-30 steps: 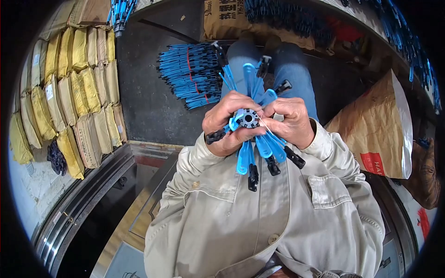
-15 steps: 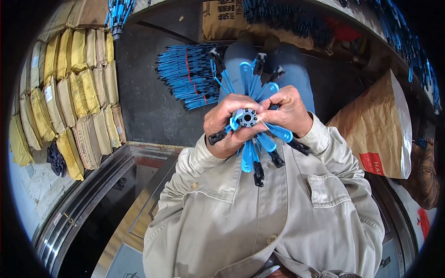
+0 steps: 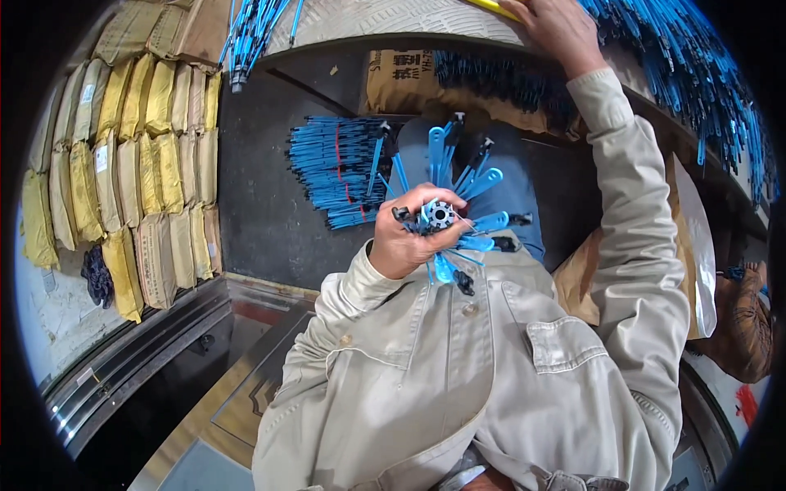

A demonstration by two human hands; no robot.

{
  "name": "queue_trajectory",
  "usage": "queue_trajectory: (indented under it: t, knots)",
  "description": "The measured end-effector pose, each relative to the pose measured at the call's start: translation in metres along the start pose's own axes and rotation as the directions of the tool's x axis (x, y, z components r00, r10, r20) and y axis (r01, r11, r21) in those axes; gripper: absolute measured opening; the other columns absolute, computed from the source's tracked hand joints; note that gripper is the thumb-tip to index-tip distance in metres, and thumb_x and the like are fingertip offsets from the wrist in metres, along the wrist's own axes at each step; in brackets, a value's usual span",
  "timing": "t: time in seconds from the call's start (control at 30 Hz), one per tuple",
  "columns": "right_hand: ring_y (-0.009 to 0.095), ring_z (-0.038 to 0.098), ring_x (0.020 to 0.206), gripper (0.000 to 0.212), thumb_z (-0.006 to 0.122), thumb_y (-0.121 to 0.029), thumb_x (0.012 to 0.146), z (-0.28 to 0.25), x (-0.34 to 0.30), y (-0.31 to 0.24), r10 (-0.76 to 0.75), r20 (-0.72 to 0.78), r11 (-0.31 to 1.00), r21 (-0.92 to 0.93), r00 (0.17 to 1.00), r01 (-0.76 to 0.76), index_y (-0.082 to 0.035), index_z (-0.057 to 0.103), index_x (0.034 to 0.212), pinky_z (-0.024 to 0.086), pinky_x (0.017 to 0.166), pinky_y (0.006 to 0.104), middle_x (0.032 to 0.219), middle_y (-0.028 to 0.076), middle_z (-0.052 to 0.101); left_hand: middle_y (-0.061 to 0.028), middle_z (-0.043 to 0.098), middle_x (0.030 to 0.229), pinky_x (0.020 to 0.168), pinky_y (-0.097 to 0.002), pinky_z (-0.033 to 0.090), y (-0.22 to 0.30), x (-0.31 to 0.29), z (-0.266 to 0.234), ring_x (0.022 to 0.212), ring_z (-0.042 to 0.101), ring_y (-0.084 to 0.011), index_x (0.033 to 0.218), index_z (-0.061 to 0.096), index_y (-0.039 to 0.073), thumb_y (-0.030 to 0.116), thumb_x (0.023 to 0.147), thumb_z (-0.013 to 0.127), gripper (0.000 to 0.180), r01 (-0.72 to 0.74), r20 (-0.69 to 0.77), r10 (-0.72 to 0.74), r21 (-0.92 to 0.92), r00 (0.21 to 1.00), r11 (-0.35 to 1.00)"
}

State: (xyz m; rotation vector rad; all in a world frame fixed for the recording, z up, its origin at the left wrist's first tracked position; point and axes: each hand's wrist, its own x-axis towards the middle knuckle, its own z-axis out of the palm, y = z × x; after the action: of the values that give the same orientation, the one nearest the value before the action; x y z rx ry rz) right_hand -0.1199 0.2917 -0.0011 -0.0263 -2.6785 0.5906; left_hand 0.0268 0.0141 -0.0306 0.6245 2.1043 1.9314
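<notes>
The thumb and fingers of my left hand (image 3: 403,239) are curled tight round a grey-and-black round hub (image 3: 440,206), its end with the dark centre hole facing up at me in front of my chest. Blue arms (image 3: 492,222) fan out from it on several sides, some with black clips (image 3: 464,282) at their tips; 1 points down toward my shirt (image 3: 409,409), others reach out over my jeans (image 3: 516,188). My right hand (image 3: 565,37) is well apart from it, up at the grey bench (image 3: 393,23), the fingers bent at the end of a yellow thing (image 3: 494,7); the top edge cuts them off, so I cannot tell whether they have closed on it or how far apart they are. To the right of that hand a big heap of blue sticks (image 3: 679,78) lies along the bench. Beside my legs, on the dark floor (image 3: 270,200), is a flat bundle of blue sticks (image 3: 319,168) with a red tie (image 3: 338,155) across it. A brown paper sack (image 3: 577,274) stands partly behind my right sleeve (image 3: 634,245). Farther left, 3 rows of yellow and tan packs (image 3: 115,176) are stacked, with a dark cloth (image 3: 97,278) near their foot.
</notes>
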Motion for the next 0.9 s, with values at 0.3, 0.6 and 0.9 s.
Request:
queue_trajectory:
  t: [0.3,0.6,0.9]
  knots:
    - [0.031,0.057,0.082,0.03,0.062,-0.031,0.079,0.027,0.009,0.004,-0.45,-0.155,0.835,-0.422,0.879,0.353,-0.005,0.059,0.093,0.047,0.067,0.0374,0.081,0.011,0.058,-0.0072,0.063,0.07,0.065,-0.0278,0.046,0.006,0.003,-0.016,0.067,0.059,-0.0154,0.088,0.063,-0.002,0.002,0.068,0.072,0.022,-0.051,0.187,0.045,0.027,0.981,0.998]
    - [0.022,0.06,0.054,0.052,0.047,-0.056,0.085,-0.031,-0.201,-0.067,-0.059,0.65,-0.167,0.742,0.758,-0.649,-0.004,0.05,0.085,0.048,0.048,0.0267,0.093,0.008,0.051,-0.0054,0.062,0.07,0.058,-0.0254,0.046,-0.013,0.003,-0.045,0.065,0.06,-0.0131,0.089,0.065,0.002,0.01,0.066,0.077,0.028,-0.054,0.214,0.088,-0.162,0.973,0.985]
    - [0.028,0.062,0.085,0.021,0.065,-0.022,0.08,-0.054,-0.187,-0.074,-0.34,0.407,0.583,0.798,0.848,-0.15,-0.002,0.057,0.079,0.052,0.069,0.0363,0.11,0.016,0.055,-0.0047,0.062,0.069,0.059,-0.0255,0.046,-0.008,0.007,-0.046,0.063,0.059,-0.0137,0.09,0.065,0.002,0.012,0.064,0.079,0.03,-0.09,0.307,0.124,-0.125,0.944,0.988]
